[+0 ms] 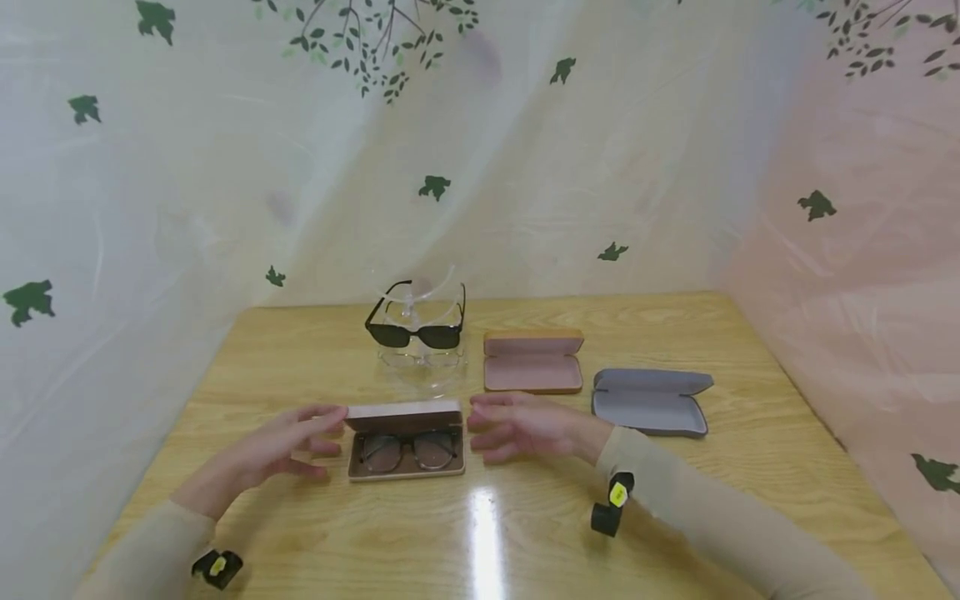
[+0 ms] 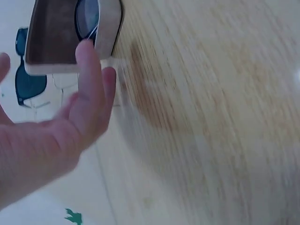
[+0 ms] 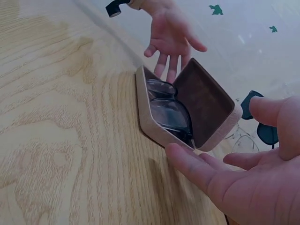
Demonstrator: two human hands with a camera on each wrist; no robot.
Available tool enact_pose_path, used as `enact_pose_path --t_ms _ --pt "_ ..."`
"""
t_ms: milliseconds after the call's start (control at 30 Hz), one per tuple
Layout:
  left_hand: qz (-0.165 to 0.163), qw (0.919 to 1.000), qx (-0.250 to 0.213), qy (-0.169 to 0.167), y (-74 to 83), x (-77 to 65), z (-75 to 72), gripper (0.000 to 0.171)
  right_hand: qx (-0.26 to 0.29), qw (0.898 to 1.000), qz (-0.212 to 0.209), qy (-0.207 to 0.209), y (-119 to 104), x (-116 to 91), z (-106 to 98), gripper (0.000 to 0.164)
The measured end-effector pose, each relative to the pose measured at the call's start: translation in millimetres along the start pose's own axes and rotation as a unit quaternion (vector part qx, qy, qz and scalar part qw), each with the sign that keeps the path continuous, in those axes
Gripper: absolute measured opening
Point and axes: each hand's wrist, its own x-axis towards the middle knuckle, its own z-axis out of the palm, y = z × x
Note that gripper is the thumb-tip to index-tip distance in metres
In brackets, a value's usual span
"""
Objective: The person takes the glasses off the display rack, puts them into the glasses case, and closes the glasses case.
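An eyeglass case (image 1: pixel 407 477) with a pale outside and brown lining stands with its lid raised on the table. Dark-framed eyeglasses (image 1: pixel 408 452) lie folded inside it. My left hand (image 1: pixel 288 446) is at the case's left end, fingers loosely spread and holding nothing. At the right end is my right hand (image 1: pixel 528 427), its fingers extended toward the case. In the right wrist view the right fingertips (image 3: pixel 176 152) are right at the case's end wall, while the left hand (image 3: pixel 171 35) faces it from the far end, palm showing.
Behind the case, a clear display stand (image 1: pixel 427 387) carries black sunglasses (image 1: pixel 415 336) and thin-rimmed glasses (image 1: pixel 405 360). To the right lie an open pink-lined case (image 1: pixel 532 375) and an open grey case (image 1: pixel 648 412). A patterned curtain (image 1: pixel 510 167) hangs behind the wooden table (image 1: pixel 300 525).
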Motion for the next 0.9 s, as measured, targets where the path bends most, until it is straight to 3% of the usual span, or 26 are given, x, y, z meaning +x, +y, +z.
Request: enact_pose_path --t_ms 133,333,900 --pt "0.0 0.9986 -0.042 -0.033 0.9 1.9 -4.0 0.076 -0.003 1.0 -0.001 0.004 -2.8 2.1 1.4 0.063" --pt "-0.005 0.9964 -0.075 -0.041 1.2 5.7 -1.4 0.081 0.001 1.0 0.009 0.023 -2.3 7.6 1.9 0.064" --pt "0.004 0.9956 -0.078 -0.051 0.1 9.6 6.4 0.074 -0.001 0.999 0.024 0.033 -5.8 19.8 5.8 0.06"
